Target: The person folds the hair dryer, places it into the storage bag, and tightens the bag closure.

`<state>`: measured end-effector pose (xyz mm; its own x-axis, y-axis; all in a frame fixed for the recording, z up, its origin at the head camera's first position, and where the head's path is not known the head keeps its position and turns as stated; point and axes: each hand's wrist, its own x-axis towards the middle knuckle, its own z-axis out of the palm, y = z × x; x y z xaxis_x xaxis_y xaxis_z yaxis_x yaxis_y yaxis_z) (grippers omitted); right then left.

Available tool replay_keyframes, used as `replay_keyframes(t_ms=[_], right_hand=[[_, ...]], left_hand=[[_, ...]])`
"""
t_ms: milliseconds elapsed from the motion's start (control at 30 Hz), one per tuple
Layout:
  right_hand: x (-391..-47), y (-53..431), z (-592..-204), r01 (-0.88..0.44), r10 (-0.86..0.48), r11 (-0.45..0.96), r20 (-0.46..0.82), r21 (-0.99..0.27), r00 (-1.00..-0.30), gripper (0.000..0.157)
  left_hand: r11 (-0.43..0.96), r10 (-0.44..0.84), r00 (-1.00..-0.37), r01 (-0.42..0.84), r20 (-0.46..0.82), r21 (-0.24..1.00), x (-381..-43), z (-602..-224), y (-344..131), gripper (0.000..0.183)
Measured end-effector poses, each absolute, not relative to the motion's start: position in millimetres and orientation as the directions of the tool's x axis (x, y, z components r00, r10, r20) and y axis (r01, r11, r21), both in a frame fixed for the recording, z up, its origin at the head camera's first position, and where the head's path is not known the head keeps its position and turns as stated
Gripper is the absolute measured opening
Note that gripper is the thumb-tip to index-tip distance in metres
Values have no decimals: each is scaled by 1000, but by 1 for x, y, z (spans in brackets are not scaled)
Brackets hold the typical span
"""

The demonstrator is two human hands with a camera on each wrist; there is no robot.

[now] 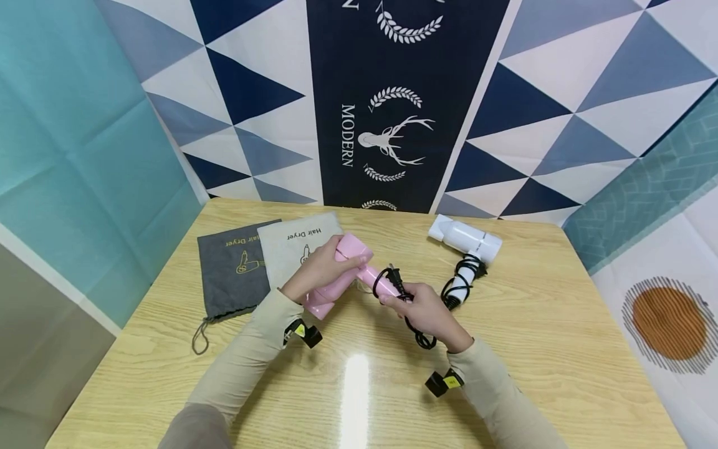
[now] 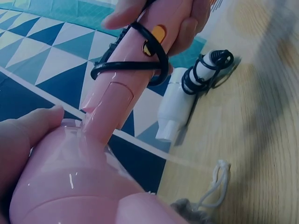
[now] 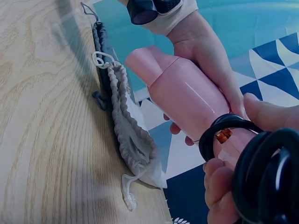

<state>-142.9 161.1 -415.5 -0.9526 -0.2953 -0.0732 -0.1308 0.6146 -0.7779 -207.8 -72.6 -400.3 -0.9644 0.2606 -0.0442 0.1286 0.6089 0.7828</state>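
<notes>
A pink hair dryer [image 1: 338, 285] is held above the table in both hands, its nozzle [image 3: 147, 65] toward the left. My left hand [image 1: 323, 262] grips the dryer's barrel from behind, thumb near the handle joint. My right hand [image 1: 424, 310] holds the handle [image 2: 114, 98] near its lower end, where a black power cord [image 3: 261, 168] is wound round it. The plug [image 1: 394, 274] sticks up beside the handle. Below and behind the dryer lies a light grey drawstring bag [image 1: 291, 240] printed "Hair Dryer", its gathered mouth [image 3: 124, 116] facing me.
A dark grey drawstring bag [image 1: 227, 274] lies left of the light one, partly under it. At the back right a white hair dryer [image 1: 468, 240] lies on the wooden table [image 1: 538, 349], black cord wrapped round its handle. Patterned cloth [image 1: 258, 100] hangs behind the table.
</notes>
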Motion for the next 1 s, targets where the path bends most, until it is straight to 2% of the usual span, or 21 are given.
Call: replay_keyframes(t_ms=[233, 433, 700, 900, 1000], right_hand=[[-144, 161, -417, -93, -237, 600, -65, -795, -969, 41], [-143, 160, -419, -66, -184, 574, -50, -816, -982, 39], [-142, 158, -423, -35, -87, 552, -16, -833, -996, 39], [-141, 156, -425, -28, -43, 545, 6, -838, -999, 36], [-141, 151, -426, -15, 2, 508, 18, -861, -1000, 34]], left_hand=[[623, 170, -985, 79, -36, 779, -203, -401, -64, 87], [646, 108, -994, 44, -33, 762, -200, -399, -56, 85], [681, 77, -997, 55, 3, 730, -201, -396, -47, 87], [656, 34, -999, 25, 4, 755, -201, -400, -42, 81], [590, -15, -1000, -9, -1, 808, -199, -404, -36, 81]])
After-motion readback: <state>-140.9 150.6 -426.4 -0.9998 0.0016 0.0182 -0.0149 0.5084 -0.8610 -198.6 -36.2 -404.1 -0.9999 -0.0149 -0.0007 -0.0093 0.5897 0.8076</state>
